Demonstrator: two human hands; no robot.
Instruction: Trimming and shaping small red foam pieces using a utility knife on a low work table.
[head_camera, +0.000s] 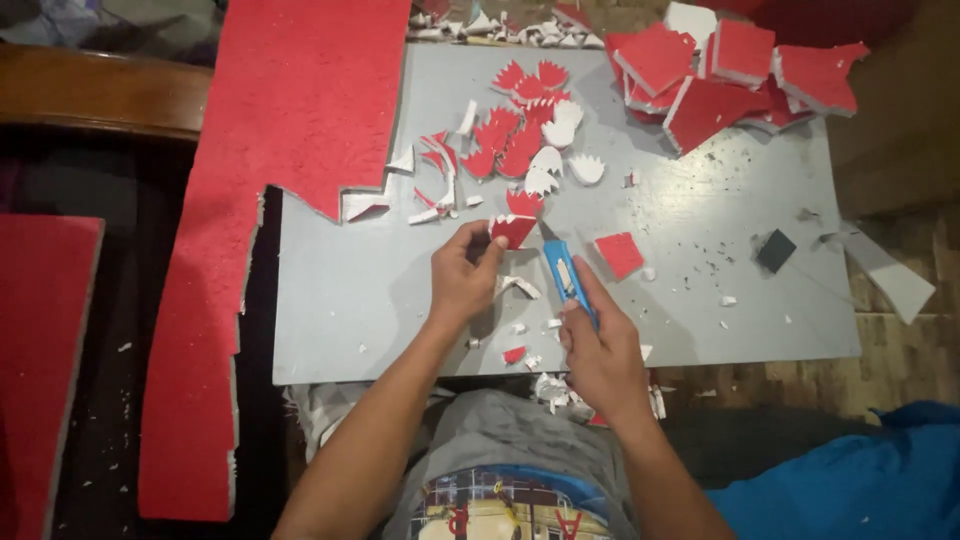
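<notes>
Left hand (462, 282) fingers pinch a small red foam piece (512, 230) on the grey surface (350, 290). Right hand (600, 355) fingers grip a blue utility knife (562, 272) beside it. Cut red shapes (515, 140) lie behind, stacked red squares (720, 75) farther back.

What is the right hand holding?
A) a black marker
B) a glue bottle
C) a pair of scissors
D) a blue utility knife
D: the right hand grips a blue knife with its tip pointed at the small red piece that the left hand pinches over the grey board.
</notes>
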